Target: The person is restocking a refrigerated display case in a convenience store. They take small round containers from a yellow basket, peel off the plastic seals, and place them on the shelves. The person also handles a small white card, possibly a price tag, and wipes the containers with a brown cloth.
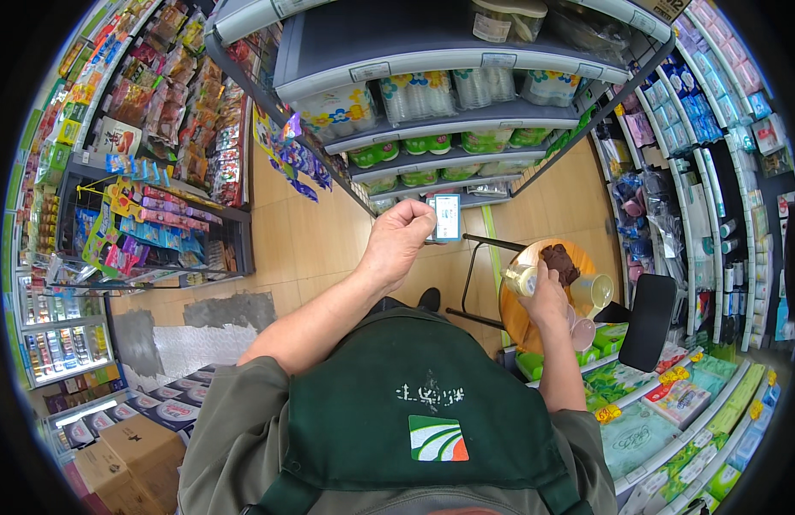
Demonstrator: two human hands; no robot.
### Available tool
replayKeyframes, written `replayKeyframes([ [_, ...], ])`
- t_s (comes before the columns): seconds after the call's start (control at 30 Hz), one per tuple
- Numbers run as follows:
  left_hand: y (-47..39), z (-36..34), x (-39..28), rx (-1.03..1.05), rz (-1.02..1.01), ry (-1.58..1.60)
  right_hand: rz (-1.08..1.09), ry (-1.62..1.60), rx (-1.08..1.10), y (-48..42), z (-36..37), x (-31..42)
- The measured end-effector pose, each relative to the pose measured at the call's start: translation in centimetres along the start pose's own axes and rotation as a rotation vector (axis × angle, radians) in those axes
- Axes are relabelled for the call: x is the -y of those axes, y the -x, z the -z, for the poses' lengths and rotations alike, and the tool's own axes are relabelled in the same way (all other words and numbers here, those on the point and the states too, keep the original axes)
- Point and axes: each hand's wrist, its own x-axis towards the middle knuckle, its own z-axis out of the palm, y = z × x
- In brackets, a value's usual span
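My left hand (404, 235) is raised in front of me, its fingers closed at the edge of a small flat card (447, 217) with a pale blue border and printing. To the right, my right hand (546, 297) grips a clear plastic container (521, 280) over a round wooden stool (519, 322). A crumpled dark brown cloth (560, 262) lies on the seat just beyond my fingers. Beside that hand are a pale yellow translucent cup (597, 291) and a pinkish translucent cup (583, 333). My right wrist and fingers partly hide the seat.
Ahead stands a grey shelf rack (429, 138) with wrapped plastic cups and green packs. Snack bags (172, 96) fill the left shelves. A black phone-like device (648, 322) stands at right, near tissue packs (655, 431). Cardboard boxes (130, 463) are stacked at lower left.
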Motion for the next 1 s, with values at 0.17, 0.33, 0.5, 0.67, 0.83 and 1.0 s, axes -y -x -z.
replayKeyframes([
  [0.17, -0.3, 0.5, 0.1, -0.001, -0.023, 0.034, -0.001, -0.118, 0.064, 1.2, 2.6, 0.3],
  [0.33, -0.3, -0.2, 0.0, 0.006, -0.061, 0.004, 0.023, -0.186, -0.042, 2.0, 3.0, -0.6],
  [0.5, -0.1, 0.0, 0.7, 0.032, -0.004, 0.052, 0.019, -0.139, -0.107, 2.0, 5.1, -1.1],
  [0.67, 0.0, -0.5, 1.8, 0.061, 0.032, 0.002, 0.127, -0.344, -0.282, 1.9, 6.3, -0.8],
  [0.83, 0.0, -1.8, 0.9, 0.106, -0.002, -0.043, 0.244, -1.241, -0.020, 1.5, 9.4, 6.9],
  [1.0, 0.0, -1.4, -0.2, 0.104, -0.088, -0.109, 0.395, -1.474, 0.080, -0.5, 11.8, 13.8],
])
